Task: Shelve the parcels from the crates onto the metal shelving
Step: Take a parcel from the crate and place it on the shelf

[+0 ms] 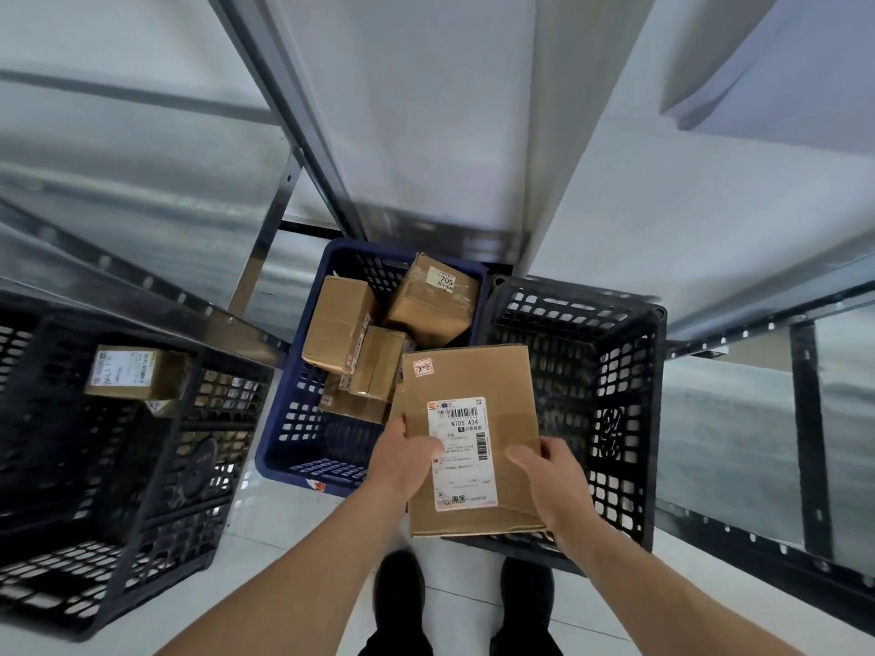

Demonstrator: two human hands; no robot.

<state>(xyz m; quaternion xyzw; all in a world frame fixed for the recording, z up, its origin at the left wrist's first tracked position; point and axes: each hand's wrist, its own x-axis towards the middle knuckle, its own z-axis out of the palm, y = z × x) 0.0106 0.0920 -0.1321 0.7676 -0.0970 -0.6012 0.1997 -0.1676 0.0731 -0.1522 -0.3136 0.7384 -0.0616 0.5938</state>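
A flat cardboard parcel (471, 437) is held in the air by both hands, above the gap between the blue crate (303, 419) and the black crate (615, 419) to its right. The left hand (407, 459) is curled round the parcel's left edge, thumb lying on the shipping label (461, 454); the right hand (551, 485) is curled round the lower right edge, thumb on the top face. The parcel's long axis runs away from the body, label facing up, so that its far short end is pointed toward the metal shelving (615, 182) ahead. Both hands are set at the near half, roughly level with each other, neither clearly nearer the shelf. It is judged that the coming placement would be led by the far end, with the shelf lying forward and above the hands. Several brown boxes (379, 333) are left in the blue crate, and one labelled box (132, 374) is seen in the black crate on the left (118, 490); the right black crate appears to hold nothing.
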